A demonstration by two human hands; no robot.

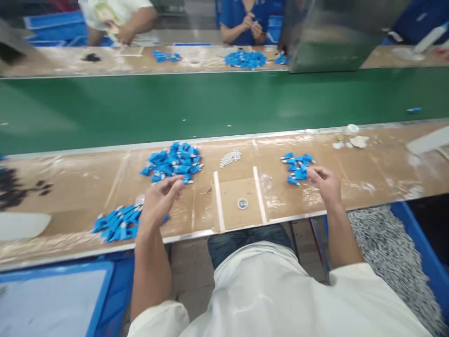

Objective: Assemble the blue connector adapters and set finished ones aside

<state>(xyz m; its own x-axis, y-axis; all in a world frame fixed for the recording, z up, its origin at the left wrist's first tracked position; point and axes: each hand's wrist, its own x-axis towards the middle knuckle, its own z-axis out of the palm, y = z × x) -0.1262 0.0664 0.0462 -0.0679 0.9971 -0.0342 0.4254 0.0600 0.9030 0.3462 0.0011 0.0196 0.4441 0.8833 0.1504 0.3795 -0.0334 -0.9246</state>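
My left hand [162, 199] hovers between a large pile of blue pieces [175, 160] and a second blue pile [119, 223] nearer the table's front edge. Its thumb and fingers come together, and what they hold, if anything, is too small to name. On the right, my right hand [324, 183] is at the edge of a smaller blue group [297, 167], fingers curled toward the thumb; any item in them cannot be made out. Between the hands lie a small heap of silvery parts [230, 158] and a round disc [242, 203] between two white strips.
A green conveyor belt [210, 103] runs behind the table [368, 173]. Black pieces [10, 187] lie far left. A blue bin of grey parts [396, 257] stands below right, a blue tray [52, 299] below left. Two people work across the belt, beside a metal box [326, 37].
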